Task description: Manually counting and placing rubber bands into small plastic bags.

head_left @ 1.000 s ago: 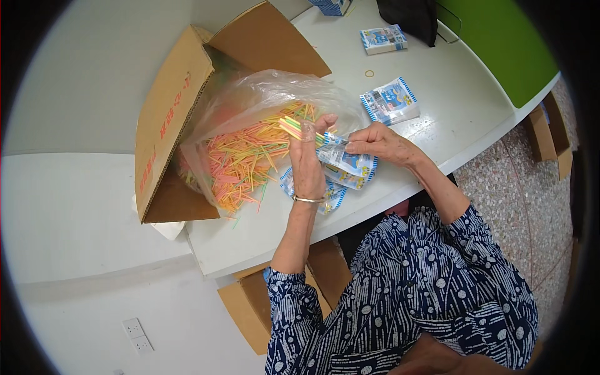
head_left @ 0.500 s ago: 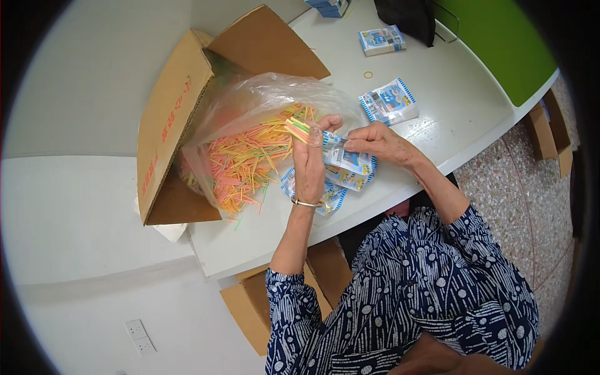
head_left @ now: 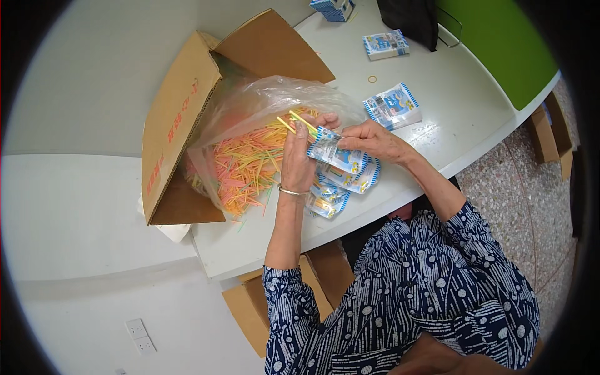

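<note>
My left hand is closed around a few thin yellow sticks, whose ends poke out beyond the thumb. Those sticks lie beside the end of a small blue-and-white plastic packet. Pinched between thumb and fingers of my right hand, the packet is held tilted above the table. Below it several filled packets overlap one another. Left of my hands, a clear plastic bag spreads open, full of loose pink, yellow, orange and green sticks. My left fingers partly hide how far the sticks reach into the packet.
The bag spills from a cardboard box lying on its side on the white table. Beyond my right hand lie stacks of flat packets and a rubber band. A black bag sits at the far edge; cardboard boxes stand below.
My left hand has shifted slightly left, and fewer stick ends show above it, now mainly yellow. My right hand and the packet have moved a little left too. The view has shifted slightly.
</note>
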Available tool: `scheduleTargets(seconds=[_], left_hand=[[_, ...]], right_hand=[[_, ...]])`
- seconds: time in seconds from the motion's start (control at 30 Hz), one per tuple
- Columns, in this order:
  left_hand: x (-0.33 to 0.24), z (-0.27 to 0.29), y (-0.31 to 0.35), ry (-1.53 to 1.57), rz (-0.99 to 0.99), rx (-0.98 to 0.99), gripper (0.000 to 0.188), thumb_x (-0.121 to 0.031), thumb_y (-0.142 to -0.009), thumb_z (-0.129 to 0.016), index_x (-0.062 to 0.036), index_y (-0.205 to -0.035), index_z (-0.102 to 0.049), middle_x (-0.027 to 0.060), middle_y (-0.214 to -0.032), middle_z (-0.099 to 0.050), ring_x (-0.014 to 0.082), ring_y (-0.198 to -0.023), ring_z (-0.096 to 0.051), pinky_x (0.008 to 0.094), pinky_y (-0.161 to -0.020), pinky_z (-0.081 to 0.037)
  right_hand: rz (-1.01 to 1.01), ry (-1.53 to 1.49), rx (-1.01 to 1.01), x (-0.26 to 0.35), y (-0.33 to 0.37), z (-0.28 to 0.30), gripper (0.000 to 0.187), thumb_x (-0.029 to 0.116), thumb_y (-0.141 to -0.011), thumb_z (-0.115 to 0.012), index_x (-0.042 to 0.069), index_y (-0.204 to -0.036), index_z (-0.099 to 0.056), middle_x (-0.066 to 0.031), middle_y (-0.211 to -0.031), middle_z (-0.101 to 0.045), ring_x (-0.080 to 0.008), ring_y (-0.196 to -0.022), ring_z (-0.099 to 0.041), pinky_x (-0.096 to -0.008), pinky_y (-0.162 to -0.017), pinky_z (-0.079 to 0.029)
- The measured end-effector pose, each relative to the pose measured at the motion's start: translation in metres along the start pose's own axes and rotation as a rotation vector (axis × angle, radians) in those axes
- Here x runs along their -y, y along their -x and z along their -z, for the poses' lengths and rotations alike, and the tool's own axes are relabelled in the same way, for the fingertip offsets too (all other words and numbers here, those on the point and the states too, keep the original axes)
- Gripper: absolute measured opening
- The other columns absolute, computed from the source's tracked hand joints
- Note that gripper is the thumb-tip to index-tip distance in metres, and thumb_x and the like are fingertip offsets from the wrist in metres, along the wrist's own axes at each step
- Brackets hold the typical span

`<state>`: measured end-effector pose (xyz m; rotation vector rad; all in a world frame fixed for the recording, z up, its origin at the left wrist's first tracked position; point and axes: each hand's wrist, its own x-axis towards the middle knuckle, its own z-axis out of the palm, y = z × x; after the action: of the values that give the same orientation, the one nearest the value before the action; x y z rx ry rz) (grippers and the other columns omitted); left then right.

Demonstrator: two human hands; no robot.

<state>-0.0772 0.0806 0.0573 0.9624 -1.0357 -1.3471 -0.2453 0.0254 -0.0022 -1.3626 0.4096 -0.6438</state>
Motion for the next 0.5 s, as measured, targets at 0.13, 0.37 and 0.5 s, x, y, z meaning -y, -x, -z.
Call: scheduleTargets(seconds=[0.13,0.37,0.5], left_hand=[[0.0,-0.0029,0.0,-0.084,-0.015,0.007,0.034,-0.035,-0.099,-0.034,-0.0042,-0.111,-0.038,0.0186,-0.113,-0.057,0.0262,-0.108,-0.056,0.0363,-0.094,-0.045],[0.0005,0.0035,0.0011,-0.222,-0.059,0.023,0.031,-0.03,-0.1,-0.034,-0.0039,-0.118,-0.033,0.0183,-0.114,-0.056,0.024,-0.107,-0.055,0.0359,-0.093,-0.045],[-0.0015,0.0047,0.0036,-0.284,-0.102,-0.018,0.035,-0.026,-0.099,-0.035,-0.0025,-0.125,-0.032,0.0191,-0.117,-0.055,0.0247,-0.107,-0.055,0.0339,-0.093,-0.044]], right_hand=[[0.035,-0.02,-0.036,-0.0013,-0.0009,-0.004,0.028,0.026,-0.089,-0.06,-0.001,-0.092,-0.069,0.001,-0.075,-0.063,-0.0023,-0.068,-0.05,-0.0205,-0.061,-0.041],[0.024,-0.038,-0.091,-0.0055,-0.0033,-0.0047,0.028,0.026,-0.09,-0.06,0.0,-0.093,-0.069,0.0004,-0.077,-0.064,-0.0024,-0.071,-0.051,-0.0204,-0.063,-0.042],[0.02,-0.058,-0.105,0.001,-0.0035,-0.0073,0.027,0.025,-0.09,-0.059,0.0,-0.093,-0.069,0.0008,-0.079,-0.064,-0.0022,-0.072,-0.051,-0.0203,-0.063,-0.041]])
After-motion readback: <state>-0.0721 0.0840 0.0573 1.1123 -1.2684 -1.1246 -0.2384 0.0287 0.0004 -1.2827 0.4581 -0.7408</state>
